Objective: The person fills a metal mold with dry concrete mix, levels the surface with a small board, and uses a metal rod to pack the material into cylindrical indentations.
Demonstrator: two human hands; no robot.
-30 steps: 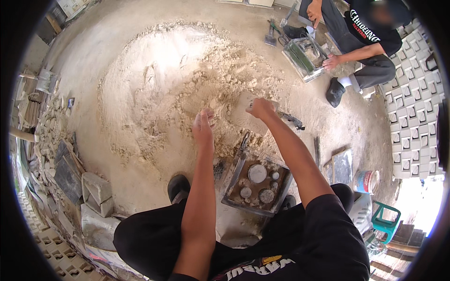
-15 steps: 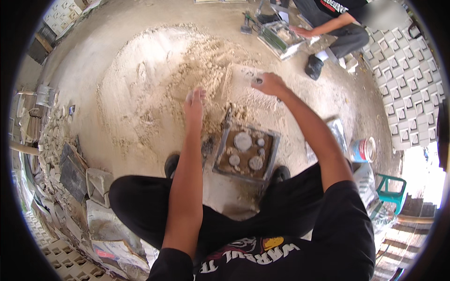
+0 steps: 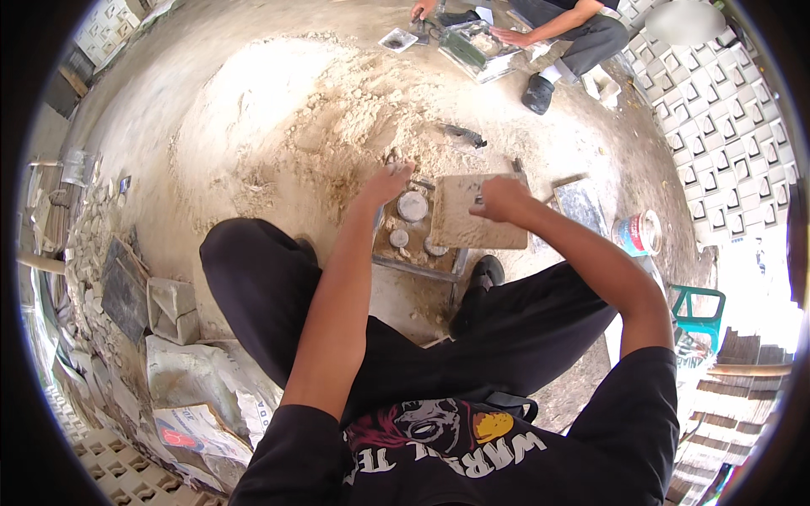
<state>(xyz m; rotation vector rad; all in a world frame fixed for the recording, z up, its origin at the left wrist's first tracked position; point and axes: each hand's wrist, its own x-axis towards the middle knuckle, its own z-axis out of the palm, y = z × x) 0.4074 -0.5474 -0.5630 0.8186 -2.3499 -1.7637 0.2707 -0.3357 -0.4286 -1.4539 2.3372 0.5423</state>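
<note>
Between my feet sits a square metal mould with round grey discs set in sandy material. My right hand is closed on the top of a square, sand-coated plate. That plate is over the mould's right part and hides it, including some of the discs. Whether the plate touches the mould I cannot tell. At the mould's far left corner is my left hand, its fingers curled and dusty; what lies in them is hidden.
Beyond the mould spreads a heap of pale sand, with a dark tool on its right side. A co-worker sits at another mould, far right. To my right stand a paint bucket and a green stool. Patterned blocks line the wall.
My right hand has brought the plate from the sand heap back toward me, over the mould. My left hand has moved from above the sand to the mould's corner.
</note>
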